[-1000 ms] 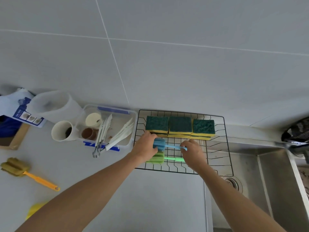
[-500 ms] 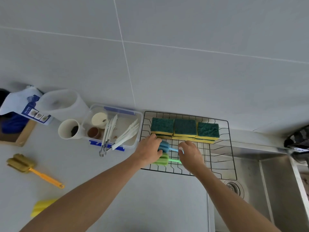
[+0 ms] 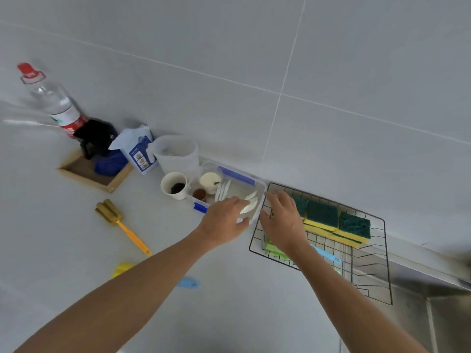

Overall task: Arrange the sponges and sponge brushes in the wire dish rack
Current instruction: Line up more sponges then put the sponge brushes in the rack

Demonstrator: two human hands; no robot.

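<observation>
Sponges [image 3: 331, 220], green-topped on yellow, sit in a row along the far side of the wire dish rack [image 3: 382, 263]. Green and blue sponge brushes [image 3: 325, 254] lie in its near part, partly hidden by the right hand [image 3: 283, 221], spread open and empty. Left hand [image 3: 224, 222] hovers open over the table [image 3: 229, 314]. An orange-handled brush [image 3: 119, 222] lies far left on the table.
</observation>
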